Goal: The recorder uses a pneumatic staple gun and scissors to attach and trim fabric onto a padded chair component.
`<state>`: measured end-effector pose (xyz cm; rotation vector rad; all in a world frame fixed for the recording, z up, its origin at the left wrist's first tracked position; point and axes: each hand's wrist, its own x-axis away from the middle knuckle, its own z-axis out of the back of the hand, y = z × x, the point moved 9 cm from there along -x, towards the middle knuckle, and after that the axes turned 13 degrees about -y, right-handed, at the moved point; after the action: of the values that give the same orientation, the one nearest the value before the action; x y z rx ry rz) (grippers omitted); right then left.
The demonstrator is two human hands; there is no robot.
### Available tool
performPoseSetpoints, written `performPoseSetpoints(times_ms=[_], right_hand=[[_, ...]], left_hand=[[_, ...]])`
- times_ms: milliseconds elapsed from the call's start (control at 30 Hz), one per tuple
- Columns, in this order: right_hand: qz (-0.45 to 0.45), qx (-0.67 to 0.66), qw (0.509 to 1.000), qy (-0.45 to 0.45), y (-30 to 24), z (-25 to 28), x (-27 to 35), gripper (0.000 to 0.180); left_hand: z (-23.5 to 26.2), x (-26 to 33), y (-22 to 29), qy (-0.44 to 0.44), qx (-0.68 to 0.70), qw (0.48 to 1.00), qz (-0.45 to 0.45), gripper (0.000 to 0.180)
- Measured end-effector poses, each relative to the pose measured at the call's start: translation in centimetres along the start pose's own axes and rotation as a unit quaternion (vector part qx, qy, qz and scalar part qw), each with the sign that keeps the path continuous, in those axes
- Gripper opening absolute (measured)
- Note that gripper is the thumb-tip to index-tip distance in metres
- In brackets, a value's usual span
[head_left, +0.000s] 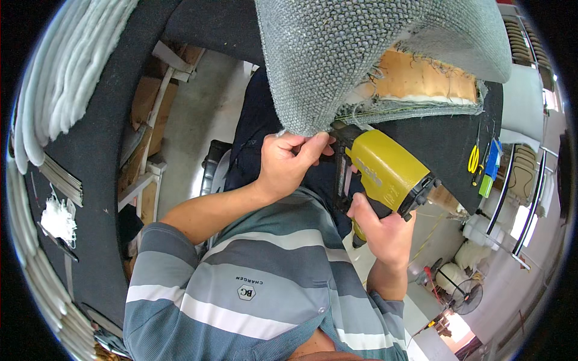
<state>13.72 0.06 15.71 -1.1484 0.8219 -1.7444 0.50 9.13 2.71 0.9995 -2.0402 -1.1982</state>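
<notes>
A grey woven upholstery fabric covers a padded furniture piece in front of me. On its near right side an opening shows bare wood with frayed fabric edges and loose threads. My left hand is closed, pinching the lower corner of the fabric between thumb and fingers. In my right hand is a yellow and black staple gun, gripped by its handle. Its nose points up and left, close to the pinched corner, beside my left fingertips. Whether the nose touches the fabric I cannot tell.
The piece rests on a black-covered work surface. Yellow-handled scissors and blue and green items lie at its right. To the left, another black surface bears white padding strips and a white fibre clump. A fan stands lower right.
</notes>
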Motion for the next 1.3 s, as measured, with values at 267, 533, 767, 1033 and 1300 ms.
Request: performPoseSetpoints(times_ms=[267, 533, 767, 1033, 1300], right_hand=[[0.043, 0.125, 0.991, -0.010, -1.8, 0.1, -0.1, 0.030], [0.028, -0.002, 1.000, -0.004, 0.8, 7.1, 1.5, 0.035], [0.116, 0.316, 0.922, 0.191, 3.2, 22.3, 0.5, 0.050], [0.081, 0.527, 0.763, 0.364, 13.6, 29.7, -3.4, 0.046], [0.102, 0.522, 0.731, 0.428, 13.9, 29.5, -4.6, 0.049]], left_hand=[[-0.3, -0.3, 0.2, -0.014, -0.009, 1.000, 0.002, 0.022], [2.4, 0.1, -1.9, -0.041, -0.013, 0.999, 0.032, 0.023], [3.6, -1.2, -0.6, -0.017, -0.009, 0.998, 0.052, 0.022], [4.3, -5.6, -2.3, 0.004, -0.234, 0.972, 0.028, 0.016], [2.9, -5.4, 3.8, 0.046, -0.371, 0.917, -0.141, 0.006]])
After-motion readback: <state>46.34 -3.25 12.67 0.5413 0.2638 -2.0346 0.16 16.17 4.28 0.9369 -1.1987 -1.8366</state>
